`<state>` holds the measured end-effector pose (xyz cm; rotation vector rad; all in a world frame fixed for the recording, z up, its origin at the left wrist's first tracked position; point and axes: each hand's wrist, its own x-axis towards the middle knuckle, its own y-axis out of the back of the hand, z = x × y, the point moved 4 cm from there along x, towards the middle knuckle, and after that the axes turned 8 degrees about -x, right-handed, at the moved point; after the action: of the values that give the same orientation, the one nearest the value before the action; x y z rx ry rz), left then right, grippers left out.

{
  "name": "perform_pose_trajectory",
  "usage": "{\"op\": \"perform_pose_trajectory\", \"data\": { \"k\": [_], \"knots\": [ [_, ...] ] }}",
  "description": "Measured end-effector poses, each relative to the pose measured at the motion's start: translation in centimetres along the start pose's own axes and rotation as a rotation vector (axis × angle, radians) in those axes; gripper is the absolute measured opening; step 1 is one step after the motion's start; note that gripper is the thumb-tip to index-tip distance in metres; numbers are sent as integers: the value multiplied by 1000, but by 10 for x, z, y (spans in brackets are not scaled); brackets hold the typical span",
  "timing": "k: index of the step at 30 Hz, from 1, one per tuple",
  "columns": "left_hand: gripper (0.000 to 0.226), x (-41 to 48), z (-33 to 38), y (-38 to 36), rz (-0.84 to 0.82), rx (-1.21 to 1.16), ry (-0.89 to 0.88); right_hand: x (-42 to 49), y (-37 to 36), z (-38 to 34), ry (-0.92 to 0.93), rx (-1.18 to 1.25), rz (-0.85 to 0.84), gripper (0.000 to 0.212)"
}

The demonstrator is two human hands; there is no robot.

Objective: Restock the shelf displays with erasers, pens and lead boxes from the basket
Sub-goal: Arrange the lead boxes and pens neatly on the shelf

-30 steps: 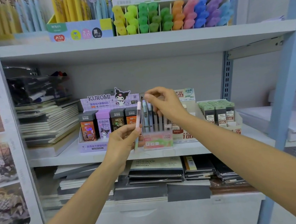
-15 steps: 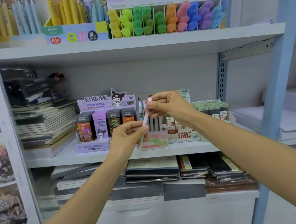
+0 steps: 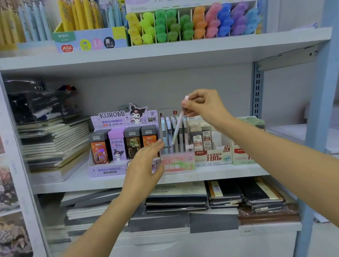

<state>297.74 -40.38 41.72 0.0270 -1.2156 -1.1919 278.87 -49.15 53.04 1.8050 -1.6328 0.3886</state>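
Right hand [image 3: 204, 106] pinches the top end of a pale pink pen [image 3: 177, 125], fingers curled tight on it. The pen is tilted, with its tip just over the clear pen box [image 3: 178, 164] on the middle shelf [image 3: 78, 183]. Left hand [image 3: 144, 168] holds nothing, fingers loose and spread, and blocks the right corner of the Kuromi lead display [image 3: 112, 120]. Another lead box display [image 3: 213, 158] sits on the pen box's right, stacked notebooks [image 3: 55, 142] are off to the left, and highlighters [image 3: 193, 24] are on the shelf above.
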Motion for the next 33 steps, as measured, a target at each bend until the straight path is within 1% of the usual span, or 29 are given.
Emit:
{"op": "perform_pose_trajectory", "data": {
  "k": [2, 5, 10, 14, 17, 19, 24, 28, 33],
  "knots": [
    [58, -1, -2, -1, -14, 36, -21, -5, -14, 7, -1, -78, -56, 9],
    [59, -1, -4, -1, -13, 64, -38, -11, -29, 14, 31, -146, -95, 9],
    [61, -3, -7, -2, -18, 72, -50, -7, -29, 11, 30, -241, -152, 17],
    [59, -2, -7, -3, 1, 59, -45, -7, -37, 8, 73, -281, -137, 24],
    [58, -3, -7, -4, -3, 54, -38, -6, -41, 6, 126, -335, -113, 16],
    [59, -3, -7, -3, -13, 60, -40, -5, -40, 7, 118, -344, -103, 15],
    [59, -3, -8, -3, -17, 67, -39, -1, -39, 10, 64, -388, -86, 26],
    [59, -3, -8, -3, -15, 64, -31, 0, -44, 10, 61, -447, -66, 23],
    [60, -3, -9, -3, -21, 69, -41, -7, -42, 6, 102, -408, -131, 21]
  ]
}}
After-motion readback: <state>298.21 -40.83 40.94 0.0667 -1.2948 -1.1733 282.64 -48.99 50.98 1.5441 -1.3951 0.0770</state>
